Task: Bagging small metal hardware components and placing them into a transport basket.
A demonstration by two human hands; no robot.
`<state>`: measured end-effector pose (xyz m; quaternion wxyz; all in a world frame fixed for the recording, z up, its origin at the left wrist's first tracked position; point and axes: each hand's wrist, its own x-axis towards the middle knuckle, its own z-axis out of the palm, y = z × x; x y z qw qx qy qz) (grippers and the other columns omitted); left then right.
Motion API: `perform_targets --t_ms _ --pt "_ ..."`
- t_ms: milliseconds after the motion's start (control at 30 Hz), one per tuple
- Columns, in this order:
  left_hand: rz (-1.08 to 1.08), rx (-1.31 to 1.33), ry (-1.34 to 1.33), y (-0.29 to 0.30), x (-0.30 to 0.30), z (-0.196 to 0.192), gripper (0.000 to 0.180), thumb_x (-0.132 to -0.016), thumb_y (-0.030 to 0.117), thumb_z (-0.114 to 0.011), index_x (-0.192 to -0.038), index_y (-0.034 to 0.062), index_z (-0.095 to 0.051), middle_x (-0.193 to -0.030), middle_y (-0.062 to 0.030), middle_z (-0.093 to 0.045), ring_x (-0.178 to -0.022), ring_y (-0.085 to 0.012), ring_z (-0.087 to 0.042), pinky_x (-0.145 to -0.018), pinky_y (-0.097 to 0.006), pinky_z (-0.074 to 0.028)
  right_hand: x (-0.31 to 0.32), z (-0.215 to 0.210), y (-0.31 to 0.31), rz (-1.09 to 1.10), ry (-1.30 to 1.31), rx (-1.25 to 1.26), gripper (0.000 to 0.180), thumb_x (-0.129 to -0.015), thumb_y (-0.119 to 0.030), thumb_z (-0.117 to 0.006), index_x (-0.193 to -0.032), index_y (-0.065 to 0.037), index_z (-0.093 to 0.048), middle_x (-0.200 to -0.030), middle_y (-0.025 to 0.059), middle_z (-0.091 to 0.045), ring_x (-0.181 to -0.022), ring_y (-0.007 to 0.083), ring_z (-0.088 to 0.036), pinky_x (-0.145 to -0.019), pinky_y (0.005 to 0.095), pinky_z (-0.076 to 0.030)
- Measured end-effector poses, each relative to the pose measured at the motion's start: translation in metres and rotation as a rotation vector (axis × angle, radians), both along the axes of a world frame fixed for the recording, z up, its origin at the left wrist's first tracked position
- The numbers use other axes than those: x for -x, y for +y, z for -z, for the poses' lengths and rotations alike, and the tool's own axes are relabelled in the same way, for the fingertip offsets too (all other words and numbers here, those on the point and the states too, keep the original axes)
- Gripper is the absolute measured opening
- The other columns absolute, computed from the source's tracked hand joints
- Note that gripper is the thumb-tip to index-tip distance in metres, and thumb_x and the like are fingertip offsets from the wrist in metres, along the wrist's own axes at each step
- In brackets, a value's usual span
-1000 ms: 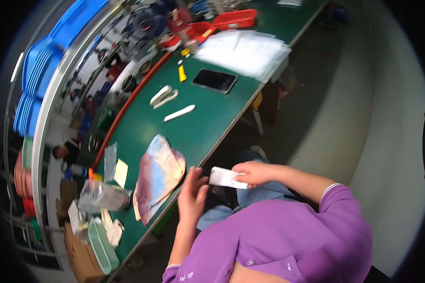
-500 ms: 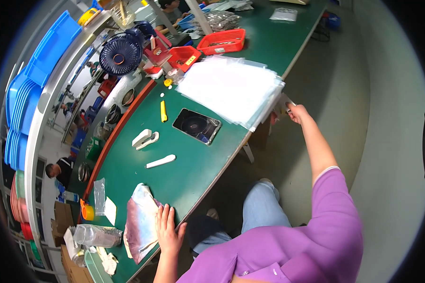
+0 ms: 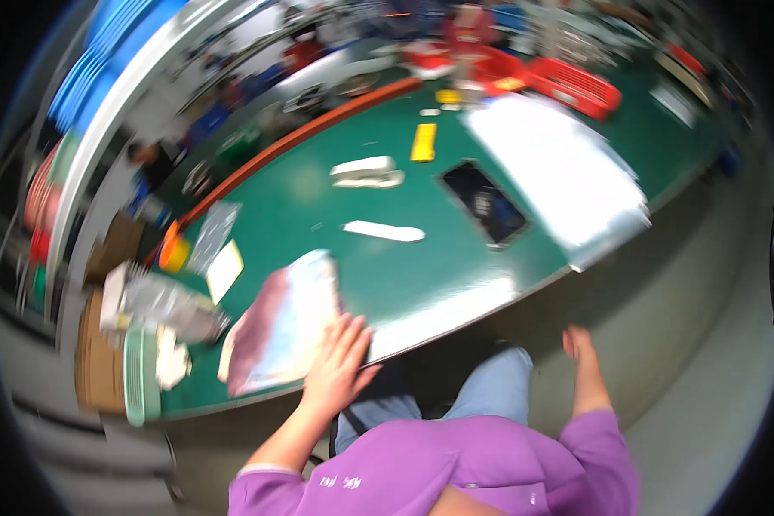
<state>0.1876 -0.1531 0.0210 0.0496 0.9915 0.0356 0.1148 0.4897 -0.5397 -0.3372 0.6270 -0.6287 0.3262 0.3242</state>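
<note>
My left hand [image 3: 340,363] lies open, its fingers stretched over the near right edge of a folded, soft-looking cloth piece [image 3: 288,322] coloured brownish purple, pale blue and cream. The cloth is flat on the green table [image 3: 387,297] by its front edge. Off the table, beyond that edge and low on the right, my right hand [image 3: 578,344] looks curled closed. Blur and its angle hide whatever may be in it. Farther in on the table are a white stapler [image 3: 367,170], a slim white tool [image 3: 383,230], a yellow cutter [image 3: 423,143] and a dark phone [image 3: 483,202].
A stack of clear plastic sheets [image 3: 568,172] lies at the right, with red baskets [image 3: 572,86] behind. At the left sit an orange tape roll [image 3: 174,249], a clear plastic bag [image 3: 215,234], a pale paper slip [image 3: 224,271] and a green tray [image 3: 140,374]. An orange-red rail [image 3: 292,142] borders the far side.
The view has swung round and blurred. My right hand has drawn back from beside the plastic sheets at the table's edge, toward my body. My left hand stays on the cloth.
</note>
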Motion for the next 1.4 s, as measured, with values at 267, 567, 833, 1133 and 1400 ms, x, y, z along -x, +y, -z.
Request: perform_targets --t_ms 267,567,833,1133,1400 --pt "0.112 0.307 -0.22 0.012 0.022 -0.001 0.057 -0.07 0.022 -0.065 -0.119 0.0043 -0.043 -0.128 -0.0142 -0.037 -0.121 -0.0317 -0.033 -0.099 -0.044 -0.027 0.085 -0.205 0.105 -1.48 -0.213 -0.019 0.026 -0.079 -0.019 -0.061 -0.097 0.0 -0.059 -0.088 0.0067 -0.062 -0.073 0.0099 -0.058 -0.07 0.024 -0.048" --pt "-0.352 0.131 -0.477 0.11 0.117 -0.008 0.03 -0.071 0.009 -0.06 -0.099 0.0007 -0.054 -0.113 -0.0151 -0.049 -0.112 -0.0343 -0.041 -0.094 -0.042 -0.034 0.141 -0.431 0.322 -1.44 -1.236 -0.156 0.02 -0.073 -0.01 -0.063 -0.091 -0.003 -0.06 -0.081 0.0041 -0.06 -0.076 0.0107 -0.057 -0.07 0.0257 -0.047" --pt "-0.56 0.194 -0.567 0.129 0.141 0.021 0.021 -0.074 0.012 -0.058 -0.092 0.0012 -0.057 -0.105 -0.0144 -0.054 -0.106 -0.0329 -0.046 -0.089 -0.04 -0.036 0.078 -0.352 0.493 -1.108 -1.563 0.402 0.022 -0.056 -0.015 -0.072 -0.075 -0.006 -0.064 -0.07 0.0114 -0.062 -0.069 0.0257 -0.06 -0.066 0.0346 -0.048" --pt "-0.566 0.248 -0.556 0.131 0.143 0.018 0.018 -0.072 0.01 -0.059 -0.088 0.0008 -0.058 -0.103 -0.0143 -0.055 -0.105 -0.0331 -0.048 -0.088 -0.04 -0.038 0.089 -0.353 0.507 -1.278 -1.75 0.688 0.015 -0.065 -0.012 -0.061 -0.072 0.002 -0.058 -0.079 0.0195 -0.06 -0.075 0.0312 -0.06 -0.069 0.0368 -0.049" --pt "-0.574 0.254 -0.548 0.131 0.142 0.015 0.016 -0.07 0.006 -0.059 -0.085 0.0013 -0.059 -0.1 -0.0127 -0.056 -0.104 -0.031 -0.049 -0.088 -0.039 -0.037 -0.029 -0.42 0.497 -0.854 -1.612 0.611 0.014 -0.062 -0.007 -0.062 -0.076 -0.007 -0.058 -0.077 0.0122 -0.061 -0.076 0.028 -0.06 -0.069 0.0366 -0.048"
